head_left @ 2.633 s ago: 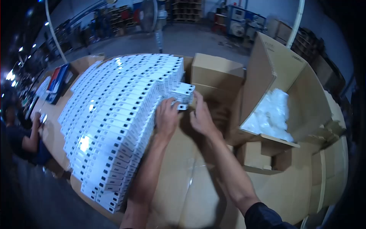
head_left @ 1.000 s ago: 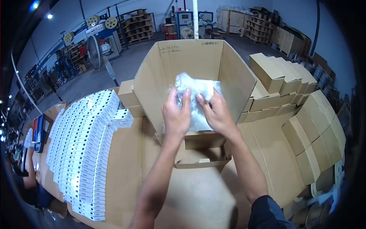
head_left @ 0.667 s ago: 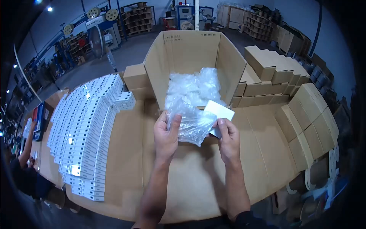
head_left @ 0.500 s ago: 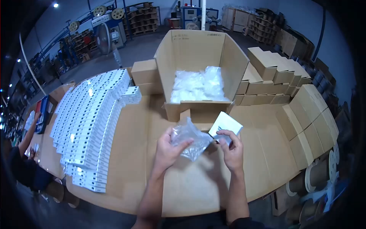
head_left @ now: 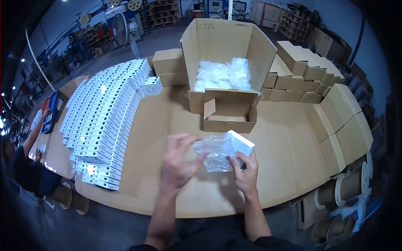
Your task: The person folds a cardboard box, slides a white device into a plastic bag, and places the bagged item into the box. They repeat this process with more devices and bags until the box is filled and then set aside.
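A small white box (head_left: 243, 145) is held in my right hand (head_left: 246, 169), its fingers wrapped around the lower right side. A clear plastic bag (head_left: 215, 152) lies against the left side of the box, partly pinched under my right thumb. My left hand (head_left: 180, 161) is just left of the bag with its fingers apart and slightly blurred; its thumb tip is near the bag's left edge. Beyond the hands, a small open cardboard box (head_left: 230, 125) stands in front of a large open carton (head_left: 268, 58) containing clear plastic bags (head_left: 224, 75).
Stacked white boxes (head_left: 106, 113) cover the table's left side. Brown cartons (head_left: 299, 79) are stacked at the back right, with more cartons (head_left: 335, 146) along the right edge. At far left, a co-worker's arm (head_left: 34, 134) reaches toward a blue tray (head_left: 51, 113).
The view has tilted downward. The bag and white box have come together, overlapping at the box's left side. My left hand has opened away from the bag.
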{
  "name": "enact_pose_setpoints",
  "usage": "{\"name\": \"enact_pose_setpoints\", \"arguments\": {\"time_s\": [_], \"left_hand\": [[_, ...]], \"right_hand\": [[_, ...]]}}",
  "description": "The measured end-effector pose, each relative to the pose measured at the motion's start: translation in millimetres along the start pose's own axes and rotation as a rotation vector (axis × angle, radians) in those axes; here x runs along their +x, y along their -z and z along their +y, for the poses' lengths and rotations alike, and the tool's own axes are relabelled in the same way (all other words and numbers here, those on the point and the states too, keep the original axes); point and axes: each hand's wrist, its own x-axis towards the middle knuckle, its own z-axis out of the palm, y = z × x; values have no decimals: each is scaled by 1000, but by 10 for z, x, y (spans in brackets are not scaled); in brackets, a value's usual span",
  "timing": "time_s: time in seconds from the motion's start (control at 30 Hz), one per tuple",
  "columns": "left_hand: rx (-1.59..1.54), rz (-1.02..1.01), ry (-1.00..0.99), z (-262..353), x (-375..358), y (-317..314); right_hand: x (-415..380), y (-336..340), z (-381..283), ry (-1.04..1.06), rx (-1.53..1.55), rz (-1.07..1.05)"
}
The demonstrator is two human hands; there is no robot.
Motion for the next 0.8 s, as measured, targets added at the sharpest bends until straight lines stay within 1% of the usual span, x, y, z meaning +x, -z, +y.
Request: {"name": "enact_pose_setpoints", "arguments": {"time_s": [0.03,0.1,0.13,0.17,0.2,0.23,0.27,0.33,0.37,0.47,0.5,0.6,0.63,0.7,0.8], "left_hand": [[-37,21,8,165,68,-70],[30,-92,-59,122,0,-199],[60,-146,-97,100,-11,-275],[29,-92,-80,106,-15,-357],[36,-95,-68,92,-10,-383],[43,-100,-54,67,0,-395],[51,-104,-39,37,11,-400],[-25,-109,123,-36,24,-366],[-62,-106,198,-76,40,-361],[-602,298,455,-243,-44,-438],[-631,470,319,-315,-4,-484],[-966,376,577,-136,-251,-559],[-879,130,539,-207,-489,-642],[-869,56,710,62,-571,-824],[-820,-9,838,117,-654,-840]], "right_hand": [[-13,-6,-46,13,-19,12],[-31,-22,-112,57,-52,29],[-31,-18,-134,82,-75,3],[-38,-7,-152,104,-100,-22],[-58,12,-156,122,-125,-45],[-88,47,-116,89,-139,-112],[-91,88,-106,96,-144,-124],[-113,162,-110,105,-152,-155],[-114,181,-110,92,-144,-138],[-148,193,-94,47,-111,-66],[-148,174,-73,31,-97,-26],[-162,128,-14,-13,-77,46],[-157,103,9,-10,-68,57],[-183,46,20,-48,-30,56],[-194,2,37,-143,96,8]]}}
